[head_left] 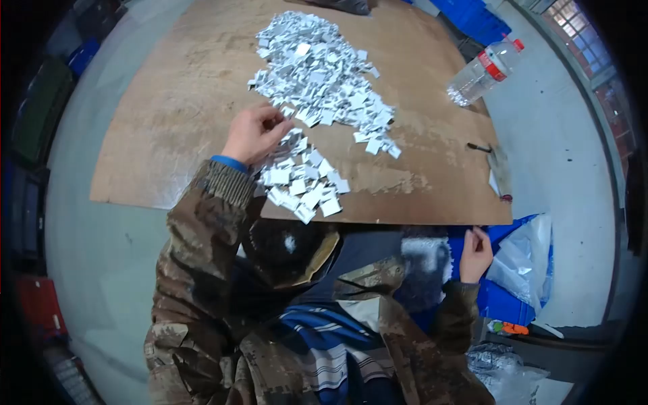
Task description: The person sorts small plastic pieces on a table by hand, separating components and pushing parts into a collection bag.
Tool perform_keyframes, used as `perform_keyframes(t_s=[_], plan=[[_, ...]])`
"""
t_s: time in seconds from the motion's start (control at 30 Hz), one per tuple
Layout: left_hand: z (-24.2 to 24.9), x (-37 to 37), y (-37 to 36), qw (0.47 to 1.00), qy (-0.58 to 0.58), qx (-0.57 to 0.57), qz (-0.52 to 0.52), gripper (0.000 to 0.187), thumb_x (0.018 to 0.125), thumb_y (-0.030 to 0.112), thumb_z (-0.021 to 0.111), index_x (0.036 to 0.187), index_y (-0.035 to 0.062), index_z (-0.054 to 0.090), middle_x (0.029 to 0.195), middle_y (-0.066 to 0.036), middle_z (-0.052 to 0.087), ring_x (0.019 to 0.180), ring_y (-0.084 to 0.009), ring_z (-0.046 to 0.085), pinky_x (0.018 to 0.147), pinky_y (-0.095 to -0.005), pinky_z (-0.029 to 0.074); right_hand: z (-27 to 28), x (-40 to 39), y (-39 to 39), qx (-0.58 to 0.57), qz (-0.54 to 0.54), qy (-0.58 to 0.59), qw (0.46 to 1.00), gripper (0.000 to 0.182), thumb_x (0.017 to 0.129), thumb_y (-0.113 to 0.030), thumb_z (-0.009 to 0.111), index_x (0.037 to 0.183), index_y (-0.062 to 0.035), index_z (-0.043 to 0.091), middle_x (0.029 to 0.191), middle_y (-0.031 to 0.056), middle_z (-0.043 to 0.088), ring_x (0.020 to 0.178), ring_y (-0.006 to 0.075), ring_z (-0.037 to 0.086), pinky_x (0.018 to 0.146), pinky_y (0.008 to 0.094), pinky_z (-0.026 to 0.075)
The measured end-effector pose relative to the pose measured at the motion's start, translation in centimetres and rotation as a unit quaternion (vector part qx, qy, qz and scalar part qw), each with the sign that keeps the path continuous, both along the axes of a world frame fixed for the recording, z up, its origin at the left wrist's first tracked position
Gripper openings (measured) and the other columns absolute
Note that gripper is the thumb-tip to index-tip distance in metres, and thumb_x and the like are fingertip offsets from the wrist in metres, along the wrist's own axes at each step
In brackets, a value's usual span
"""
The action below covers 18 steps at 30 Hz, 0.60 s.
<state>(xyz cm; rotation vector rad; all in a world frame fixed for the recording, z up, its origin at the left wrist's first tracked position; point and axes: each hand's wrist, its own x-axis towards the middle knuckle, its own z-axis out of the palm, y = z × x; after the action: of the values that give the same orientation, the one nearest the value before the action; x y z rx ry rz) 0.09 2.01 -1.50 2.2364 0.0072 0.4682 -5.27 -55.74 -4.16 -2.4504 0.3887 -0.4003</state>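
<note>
Loads of white pieces [317,74] in two heaps on the table [155,121], probably light, stiff, slidey; best pinched by the edges. Left hand [258,133] curled at the smaller heap [310,179], right hand [476,256] fingertips together by the blue container [503,305]; can't tell if pinching anything. Front edge [418,223] super close, more sliding room leftward, bottle [478,78] off right.

Part of the nearer heap of white pieces [314,179] is hidden by the left hand [256,133]; whether a piece is held in its grip cannot be told. What is held by the right hand [476,255], if anything, is too small to be made out. The dark item [347,5] atop the tabletop [169,135] is cut off.
</note>
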Motion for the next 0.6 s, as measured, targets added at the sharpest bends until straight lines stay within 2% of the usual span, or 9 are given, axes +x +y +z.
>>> perform_keyframes(t_s=[0.07,0.13,0.17,0.23,0.3,0.4,0.43,0.57,0.6], plan=[[-0.3,0.5,0.3,1.000,0.002,-0.019,-0.006,0.029,0.090,0.032,0.079,0.094,0.0034,0.079,0.082,-0.006,0.066,0.069,-0.0194,0.059,0.066,-0.0330,0.050,4.0,0.4,8.2,0.101,0.182,-0.018,0.978,0.053,0.084,-0.014,0.082,0.132,0.0033,0.065,0.123,0.0194,0.071,0.111,0.0327,0.068,0.099,0.0358,0.055],[0.3,0.3,-0.1,0.998,-0.045,0.020,-0.035,0.031,0.090,0.035,0.080,0.096,0.0041,0.081,0.089,-0.006,0.069,0.071,-0.0200,0.060,0.067,-0.0326,0.050,5.1,0.7,15.3,-0.036,0.419,-0.124,0.899,0.069,0.078,-0.014,0.086,0.139,0.0038,0.060,0.140,0.0231,0.062,0.127,0.0375,0.062,0.107,0.0398,0.051],[0.6,0.3,-0.1,0.999,-0.032,0.029,-0.029,0.031,0.090,0.035,0.080,0.096,0.0041,0.081,0.089,-0.006,0.069,0.071,-0.0200,0.060,0.067,-0.0326,0.050,4.9,0.7,18.2,-0.058,0.463,-0.083,0.881,0.081,0.080,-0.026,0.085,0.149,0.0022,0.051,0.150,0.0235,0.052,0.134,0.0391,0.055,0.112,0.0465,0.046],[0.6,-0.2,-0.1,0.994,-0.013,0.046,-0.103,0.037,0.090,0.038,0.080,0.104,0.0039,0.081,0.109,-0.009,0.071,0.083,-0.0229,0.065,0.073,-0.0330,0.053,3.5,1.6,23.2,-0.084,0.528,-0.065,0.843,0.097,0.080,-0.039,0.085,0.156,0.0017,0.040,0.159,0.0266,0.040,0.143,0.0437,0.044,0.119,0.0514,0.038],[-0.3,-2.2,-0.8,0.992,-0.003,0.034,-0.119,0.039,0.090,0.039,0.080,0.107,0.0039,0.080,0.113,-0.010,0.070,0.087,-0.0242,0.066,0.076,-0.0337,0.054,2.3,2.3,27.2,-0.096,0.517,-0.100,0.844,0.101,0.081,-0.046,0.083,0.158,0.0002,0.037,0.160,0.0294,0.037,0.146,0.0483,0.038,0.123,0.0533,0.032],[-0.1,-3.3,-1.1,0.979,-0.055,0.004,-0.194,0.046,0.090,0.040,0.080,0.118,0.0041,0.077,0.128,-0.013,0.067,0.101,-0.0278,0.067,0.085,-0.0357,0.056,2.8,2.6,29.9,-0.095,0.537,-0.091,0.833,0.101,0.080,-0.047,0.083,0.158,0.0003,0.038,0.158,0.0304,0.039,0.147,0.0492,0.037,0.124,0.0530,0.031],[0.1,-3.6,-1.0,0.979,-0.051,0.006,-0.196,0.046,0.090,0.040,0.080,0.118,0.0041,0.077,0.128,-0.013,0.067,0.101,-0.0278,0.067,0.085,-0.0357,0.056,2.7,2.6,30.4,-0.092,0.535,-0.090,0.835,0.101,0.080,-0.047,0.083,0.158,0.0003,0.038,0.158,0.0304,0.039,0.147,0.0492,0.037,0.124,0.0530,0.031],[0.0,-5.6,-2.0,0.967,-0.087,0.125,-0.203,0.052,0.090,0.041,0.080,0.126,0.0038,0.073,0.139,-0.014,0.062,0.115,-0.0312,0.064,0.095,-0.0388,0.055,2.6,2.5,30.5,-0.125,0.553,-0.140,0.812,0.101,0.080,-0.047,0.083,0.156,0.0014,0.039,0.157,0.0285,0.041,0.148,0.0469,0.038,0.125,0.0532,0.030],[0.2,-5.9,-2.3,0.966,-0.087,0.125,-0.209,0.052,0.090,0.041,0.080,0.126,0.0038,0.073,0.139,-0.014,0.062,0.115,-0.0312,0.064,0.095,-0.0388,0.055,2.7,2.6,30.5,-0.126,0.549,-0.139,0.815,0.101,0.080,-0.047,0.083,0.156,0.0014,0.039,0.157,0.0285,0.041,0.148,0.0469,0.038,0.125,0.0532,0.030]])
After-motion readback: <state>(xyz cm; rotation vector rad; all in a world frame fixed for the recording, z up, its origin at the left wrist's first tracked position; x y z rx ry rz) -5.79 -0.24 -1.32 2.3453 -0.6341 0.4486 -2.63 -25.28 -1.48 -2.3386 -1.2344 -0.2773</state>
